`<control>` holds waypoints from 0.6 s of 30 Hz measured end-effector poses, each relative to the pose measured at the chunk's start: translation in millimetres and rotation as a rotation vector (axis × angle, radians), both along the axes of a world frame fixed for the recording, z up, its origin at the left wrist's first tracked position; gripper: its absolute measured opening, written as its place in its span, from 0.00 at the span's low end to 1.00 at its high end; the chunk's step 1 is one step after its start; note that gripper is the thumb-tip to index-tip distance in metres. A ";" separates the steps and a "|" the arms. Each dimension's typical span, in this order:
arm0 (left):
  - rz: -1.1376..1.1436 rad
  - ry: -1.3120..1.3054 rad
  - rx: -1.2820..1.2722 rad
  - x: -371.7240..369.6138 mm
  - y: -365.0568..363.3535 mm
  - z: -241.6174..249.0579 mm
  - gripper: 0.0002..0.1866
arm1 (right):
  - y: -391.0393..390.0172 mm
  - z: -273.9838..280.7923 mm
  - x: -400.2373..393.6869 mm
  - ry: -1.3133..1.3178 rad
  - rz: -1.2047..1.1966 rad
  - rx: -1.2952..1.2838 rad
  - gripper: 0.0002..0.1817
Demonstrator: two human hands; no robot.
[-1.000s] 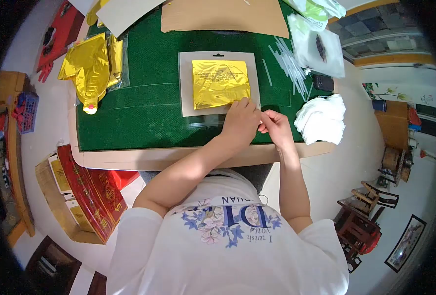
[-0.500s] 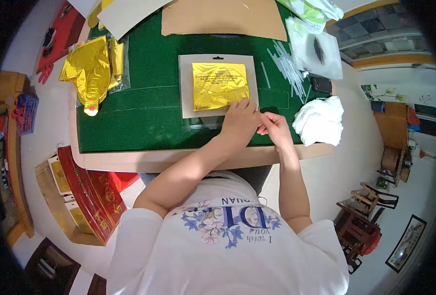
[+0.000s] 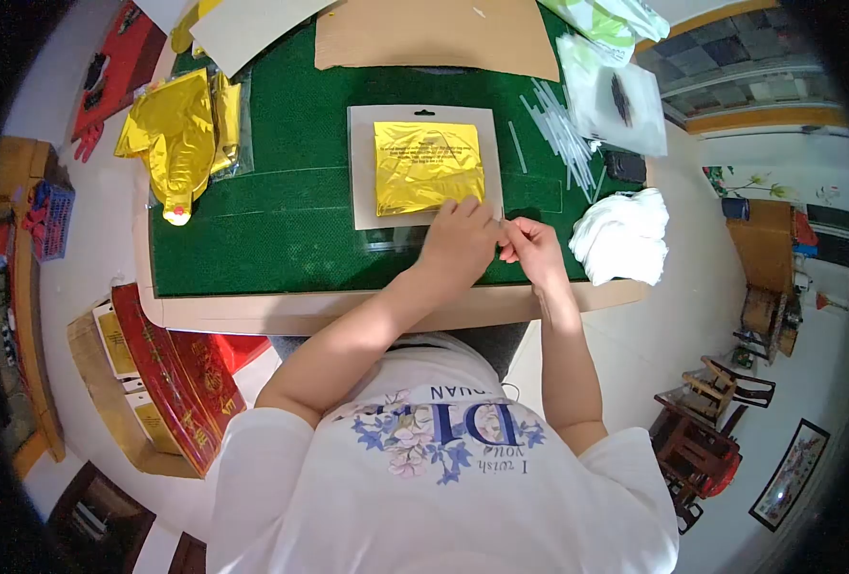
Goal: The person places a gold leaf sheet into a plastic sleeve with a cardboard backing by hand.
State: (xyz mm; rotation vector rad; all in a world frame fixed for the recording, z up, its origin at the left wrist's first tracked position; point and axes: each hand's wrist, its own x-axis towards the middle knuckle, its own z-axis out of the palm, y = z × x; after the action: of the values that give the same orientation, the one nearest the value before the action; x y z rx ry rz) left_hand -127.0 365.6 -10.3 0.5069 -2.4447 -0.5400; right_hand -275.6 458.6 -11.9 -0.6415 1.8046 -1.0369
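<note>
A flat gold foil packet (image 3: 427,165) with dark printing lies on a grey-brown backing card (image 3: 363,158) with a hang slot at its top. Clear plastic (image 3: 386,241) shows below the card's lower edge. My left hand (image 3: 458,244) reaches over the card's lower right corner, palm down. Its outer fingers curl at the packet's bottom edge, while its index finger and thumb, partly hidden, come together by my right hand. Just right of that corner, my right hand (image 3: 536,253) is closed in a pinch. What the fingertips hold there is too small to make out.
Gold foil balloons (image 3: 171,134) in plastic lie at left on the green mat (image 3: 281,230). Several translucent straws (image 3: 563,129), a dark phone-like object (image 3: 625,165) and a white cloth (image 3: 621,236) lie at right. Cardboard (image 3: 434,38) covers the back. An open box (image 3: 147,402) stands lower left.
My left hand has shifted slightly left and toward me along the packet's lower edge. My right hand stays pinched in nearly the same place. The card and packet have not visibly moved.
</note>
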 end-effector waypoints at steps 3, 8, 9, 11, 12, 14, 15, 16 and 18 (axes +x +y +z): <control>0.089 -0.002 0.205 27.9 -12.8 10.6 0.04 | -1.8 1.7 0.1 0.005 -0.016 0.025 0.15; 0.434 0.139 0.665 118.9 -67.5 29.9 0.03 | -1.7 3.2 -0.5 0.008 0.003 0.042 0.16; 0.436 0.315 0.750 143.5 -84.2 28.2 0.01 | -1.7 2.9 -0.4 0.008 0.006 0.043 0.16; 0.681 0.383 0.946 192.6 -111.8 53.3 0.09 | -2.1 4.6 0.9 0.018 0.004 0.040 0.16; 0.756 0.410 0.918 233.7 -132.2 42.4 0.10 | -2.8 4.9 1.9 0.029 0.003 0.037 0.16; 0.791 0.572 0.912 331.8 -178.0 21.6 0.14 | -3.2 1.9 0.6 0.018 0.000 0.024 0.16; 0.844 0.792 0.845 369.8 -193.9 19.7 0.15 | -2.5 0.2 0.0 0.010 -0.007 0.014 0.15; 0.810 0.848 0.749 433.7 -225.2 6.9 0.15 | -2.6 -1.0 -0.2 0.012 -0.006 0.012 0.15; 0.969 0.982 0.249 431.4 -222.2 48.8 0.15 | -2.1 -2.6 -0.9 0.004 -0.010 0.011 0.16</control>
State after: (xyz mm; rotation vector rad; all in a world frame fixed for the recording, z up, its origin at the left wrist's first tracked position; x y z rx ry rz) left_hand 304.4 143.4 38.5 1.1014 -1.0266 -0.4814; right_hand -276.5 456.5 -14.5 -0.6292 1.8177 -1.0323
